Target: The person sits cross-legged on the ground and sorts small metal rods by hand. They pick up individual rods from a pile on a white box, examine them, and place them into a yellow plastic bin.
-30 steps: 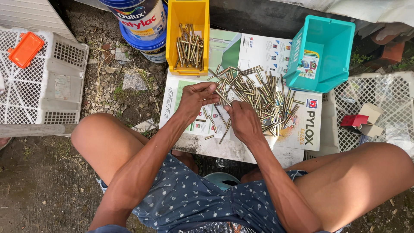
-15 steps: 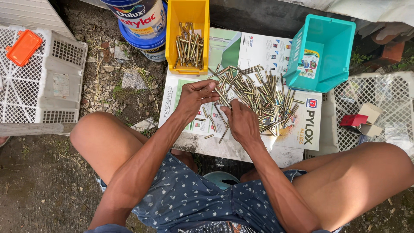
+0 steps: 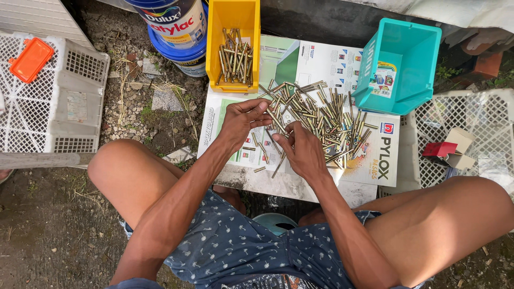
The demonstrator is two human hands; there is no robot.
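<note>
A heap of brass-coloured metal rods (image 3: 326,120) lies spread over printed paper sheets (image 3: 380,160) on a low surface. My left hand (image 3: 241,122) pinches one rod at the heap's left edge. My right hand (image 3: 302,150) sits just to its right, fingers curled over rods at the heap's near side, thumb lifted. A yellow bin (image 3: 233,45) behind my left hand holds several sorted rods. A teal bin (image 3: 399,64) stands tilted at the back right, with no rods showing inside.
Two paint buckets (image 3: 179,32) stand left of the yellow bin. A white lattice crate (image 3: 51,101) with an orange lid lies at left, another white crate (image 3: 460,139) with small boxes at right. My bare knees flank the work surface; gravel ground lies at left.
My right hand has shifted slightly toward the heap and its thumb has lifted. My left hand keeps its pinch on the rod, almost unmoved.
</note>
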